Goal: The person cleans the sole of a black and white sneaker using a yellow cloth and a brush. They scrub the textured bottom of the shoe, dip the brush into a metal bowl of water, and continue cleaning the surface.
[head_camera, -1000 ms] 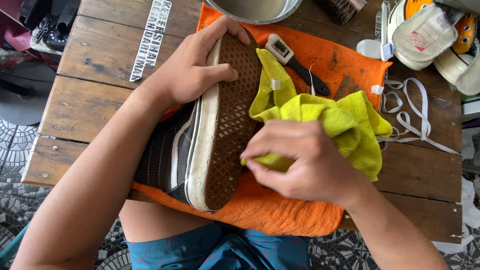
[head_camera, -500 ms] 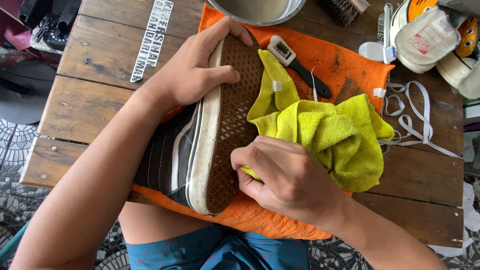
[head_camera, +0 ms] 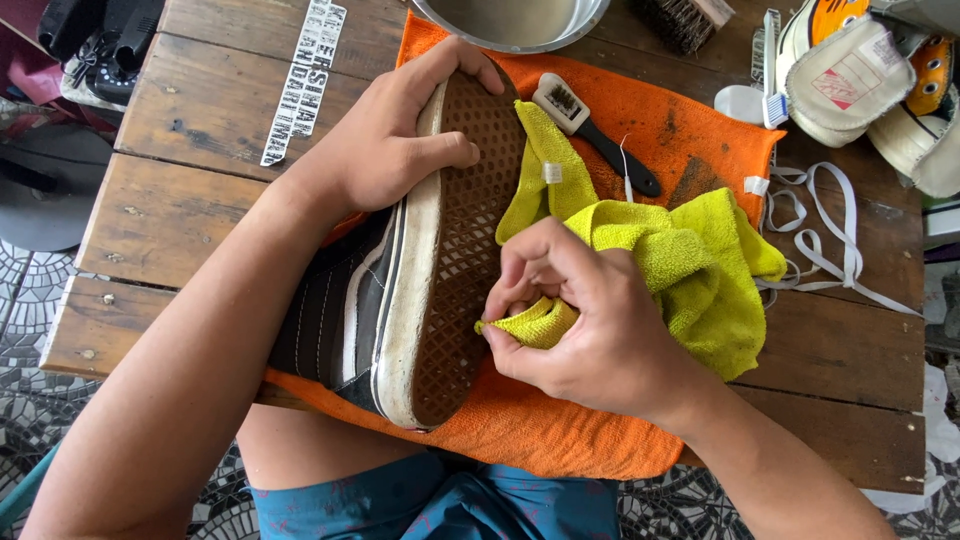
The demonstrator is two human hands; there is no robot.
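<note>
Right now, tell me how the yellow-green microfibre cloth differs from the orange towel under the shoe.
The yellow-green microfibre cloth is bunched and crumpled, while the orange towel lies spread flat on the wooden table. The cloth is gripped in the right hand against the shoe's brown waffle sole; the towel sits beneath the shoe, unheld. The towel shows dark stains; the cloth looks clean. Both are soft fabric.

wooden table (head_camera: 190, 120) | on it: orange towel (head_camera: 700, 130), white laces (head_camera: 830, 250), metal bowl (head_camera: 440, 20), sticker strip (head_camera: 305, 75)
</note>
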